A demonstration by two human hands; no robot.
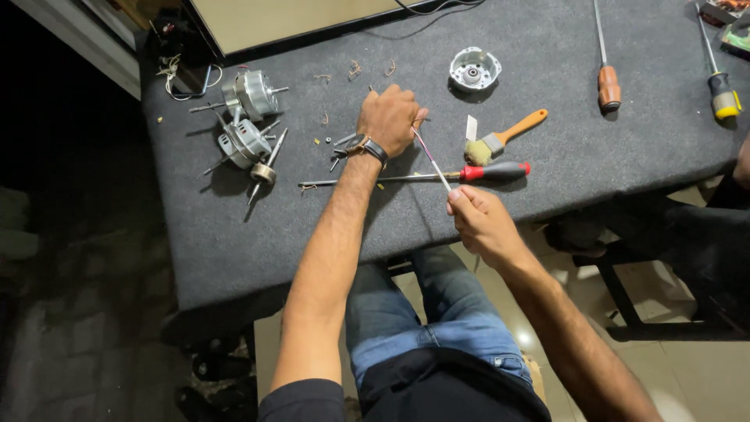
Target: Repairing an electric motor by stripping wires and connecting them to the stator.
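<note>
I see my left hand (388, 119) clenched on the table (234, 250) and my right hand (480, 223) pinching a thin wire (432, 160) stretched taut between them, above a red-handled screwdriver (494, 171).

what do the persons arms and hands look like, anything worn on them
Both forearms are bare. The left hand has a dark-strapped wristwatch at the wrist; the right hand shows no watch or ring. Dark short sleeves show at the upper left arm. No gloves.
</note>
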